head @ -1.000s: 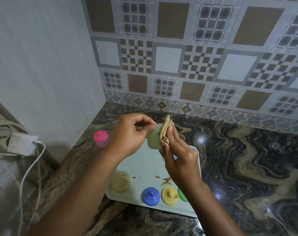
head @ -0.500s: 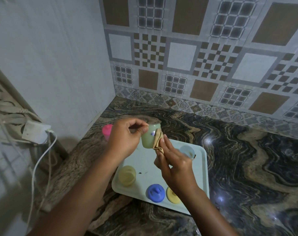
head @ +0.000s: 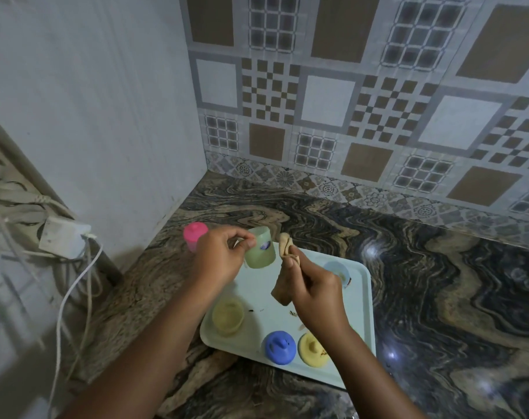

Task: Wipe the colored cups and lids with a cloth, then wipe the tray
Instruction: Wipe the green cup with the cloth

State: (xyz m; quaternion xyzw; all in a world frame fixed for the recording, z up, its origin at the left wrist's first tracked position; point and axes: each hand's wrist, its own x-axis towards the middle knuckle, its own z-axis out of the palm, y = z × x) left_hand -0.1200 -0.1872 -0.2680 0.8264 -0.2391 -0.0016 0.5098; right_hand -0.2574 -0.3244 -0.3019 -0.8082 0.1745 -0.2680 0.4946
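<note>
My left hand point(head: 219, 258) holds a pale green cup point(head: 259, 248) by its rim, above the far left corner of the light blue tray point(head: 263, 300). My right hand point(head: 314, 293) grips a tan cloth point(head: 284, 267) just right of the cup, a small gap between them. On the tray stand a yellow cup point(head: 228, 316), a blue lid point(head: 279, 347), a yellow lid point(head: 313, 349) and a light blue cup point(head: 337, 271). Brown crumbs point(head: 294, 313) lie on the tray near my right wrist. A pink cup with its lid point(head: 194, 235) stands on the counter, left of the tray.
The marble counter point(head: 423, 297) meets a tiled wall point(head: 347, 116) behind and a plain wall point(head: 90, 116) on the left. A white charger point(head: 64, 238) with a cable hangs at the left edge.
The cloth has come off the green cup and now hangs from my right hand beside it. My left hand has moved the cup a little left.
</note>
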